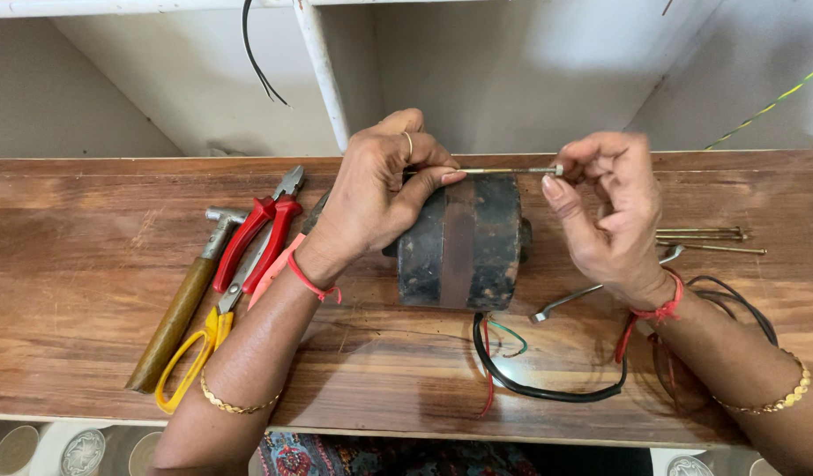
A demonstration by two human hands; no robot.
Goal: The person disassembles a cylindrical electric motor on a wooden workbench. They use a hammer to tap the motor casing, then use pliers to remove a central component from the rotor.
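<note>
While the dark, worn motor (464,242) sits on the wooden bench (89,291), a long thin bolt (505,170) lies across its top. The left hand (376,194) pinches one end of the bolt. The right hand (605,207) pinches the other end, maybe on a small nut. The motor is round, with a brown band. Black, red and green wires (512,370) hang from it.

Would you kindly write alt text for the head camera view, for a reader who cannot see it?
Two bare hands hold a thin metal bolt above a black cylindrical motor on a wooden bench, the left hand at one end, the right hand at the other. Red-handled pliers, yellow-handled scissors and a wooden-handled hammer lie to the left.
</note>
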